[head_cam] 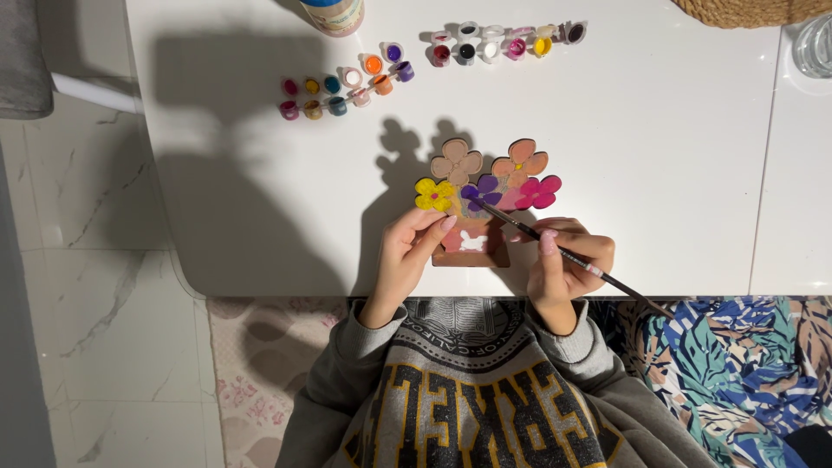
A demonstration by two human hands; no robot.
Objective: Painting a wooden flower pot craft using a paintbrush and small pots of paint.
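Your left hand (407,251) grips the wooden flower cutout (482,201) lying on the white table (659,173); your right hand (568,260) pinches the paintbrush (555,247), tip apparently on the purple flower (482,191). A slip would smear purple onto the 2 adjacent flowers, yellow and pink.

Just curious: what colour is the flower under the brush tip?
Purple flower, seen in the head view.

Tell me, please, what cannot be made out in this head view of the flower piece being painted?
- Wooden flower piece: its base is partly covered by the left hand and right hand.
- Paintbrush: the grip is wrapped by the right hand's fingers.
- Bottle, woven basket and glass: cut off by the frame edges.
- Paint pots: too small to judge how full.
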